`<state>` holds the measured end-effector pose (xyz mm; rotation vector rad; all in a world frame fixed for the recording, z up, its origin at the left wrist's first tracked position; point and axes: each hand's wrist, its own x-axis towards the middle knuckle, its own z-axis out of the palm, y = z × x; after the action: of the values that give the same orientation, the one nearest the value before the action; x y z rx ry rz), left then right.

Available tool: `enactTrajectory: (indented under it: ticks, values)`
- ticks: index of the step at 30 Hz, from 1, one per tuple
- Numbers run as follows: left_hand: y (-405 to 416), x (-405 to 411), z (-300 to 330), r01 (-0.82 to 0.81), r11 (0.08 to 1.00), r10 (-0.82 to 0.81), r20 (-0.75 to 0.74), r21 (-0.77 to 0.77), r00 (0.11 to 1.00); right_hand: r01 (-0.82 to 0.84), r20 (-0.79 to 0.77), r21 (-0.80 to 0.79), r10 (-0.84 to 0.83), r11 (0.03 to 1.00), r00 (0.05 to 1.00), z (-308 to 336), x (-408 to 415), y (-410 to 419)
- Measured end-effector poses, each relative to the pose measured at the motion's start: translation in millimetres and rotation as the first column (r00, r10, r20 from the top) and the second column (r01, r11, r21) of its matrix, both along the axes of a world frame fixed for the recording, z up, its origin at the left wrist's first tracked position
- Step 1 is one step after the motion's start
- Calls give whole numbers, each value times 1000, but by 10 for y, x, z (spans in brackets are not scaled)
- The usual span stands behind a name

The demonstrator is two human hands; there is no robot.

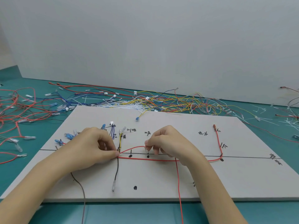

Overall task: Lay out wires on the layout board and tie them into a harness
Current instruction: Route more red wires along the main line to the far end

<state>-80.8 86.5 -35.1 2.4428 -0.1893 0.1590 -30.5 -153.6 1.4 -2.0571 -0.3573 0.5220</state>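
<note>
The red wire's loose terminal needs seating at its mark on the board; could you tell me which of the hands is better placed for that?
Right. The right hand already pinches the terminal of the red wire, just above the line. The left hand is busy pressing the wires at the junction.

Teal table mat (145, 212), pale wall (145, 38)
</note>
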Motion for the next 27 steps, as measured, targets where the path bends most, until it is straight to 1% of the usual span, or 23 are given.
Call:
enactTrajectory:
  ticks: [4, 8, 12, 13, 15, 18, 20, 24, 27]
  values:
    - [-2, 23, -38, -25, 1000, 25, 1, -11, 1000, 38, 15, -18, -38, 999, 999, -30, -1, 34]
    - [-24, 42, -37, -31, 999, 31, 15, 19, 999, 87, 49, -26, -86, 996, 995, -68, 21, 61]
    - [-28, 60, -61, -39, 998, 41, 45, -48, 998, 125, 115, -40, -119, 991, 986, -114, 38, 103]
    - [-32, 66, -60, -28, 999, 29, 50, -22, 998, 132, 131, -35, -126, 991, 983, -124, 42, 117]
    - [-38, 88, -41, -16, 997, 13, 43, 79, 999, 147, 160, -29, -141, 989, 977, -134, 53, 145]
    - [-30, 133, 27, 5, 974, -5, -1, 227, 1000, 180, 221, -50, -165, 982, 961, -151, 93, 193]
    - [-17, 165, 61, 34, 959, -22, -45, 281, 999, 205, 261, -61, -183, 977, 948, -168, 125, 231]
    - [19, 232, 80, 96, 954, -60, -133, 285, 989, 233, 306, -74, -201, 970, 931, -198, 174, 305]
    - [53, 272, 73, 143, 963, -106, -167, 229, 980, 242, 328, -126, -190, 962, 925, -222, 211, 345]
